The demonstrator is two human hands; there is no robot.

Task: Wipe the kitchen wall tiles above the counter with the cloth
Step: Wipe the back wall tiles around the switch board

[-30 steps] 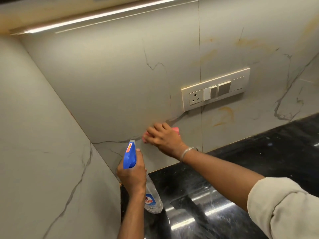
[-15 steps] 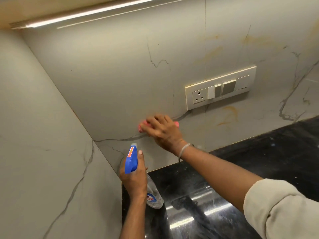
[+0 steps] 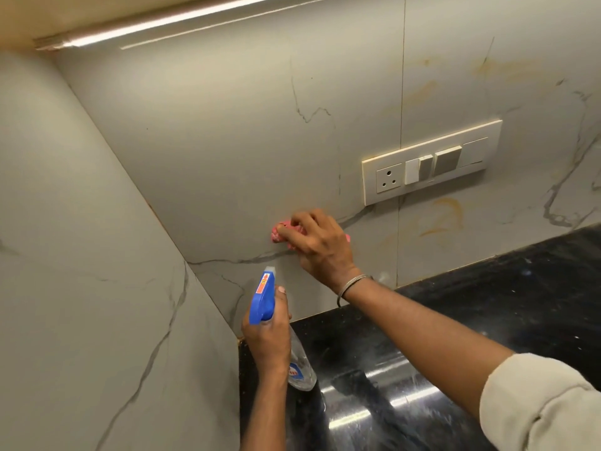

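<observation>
Right hand (image 3: pixel 320 244) flat, fingers curled over crumpled pink cloth (image 3: pixel 280 232), pressed against smooth grey veined wall tiles (image 3: pixel 227 151) left of cream switch plate (image 3: pixel 431 161). Left hand (image 3: pixel 268 336) wrapped around clear spray bottle (image 3: pixel 265 297), blue trigger head, above glossy black surface (image 3: pixel 487 320).

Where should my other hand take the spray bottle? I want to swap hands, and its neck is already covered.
Take the clear body below the left hand, coming from the counter side on the right. The spray bottle tilts toward the wall, its blue head and neck filled by that grip, so only the lower body is free.
</observation>
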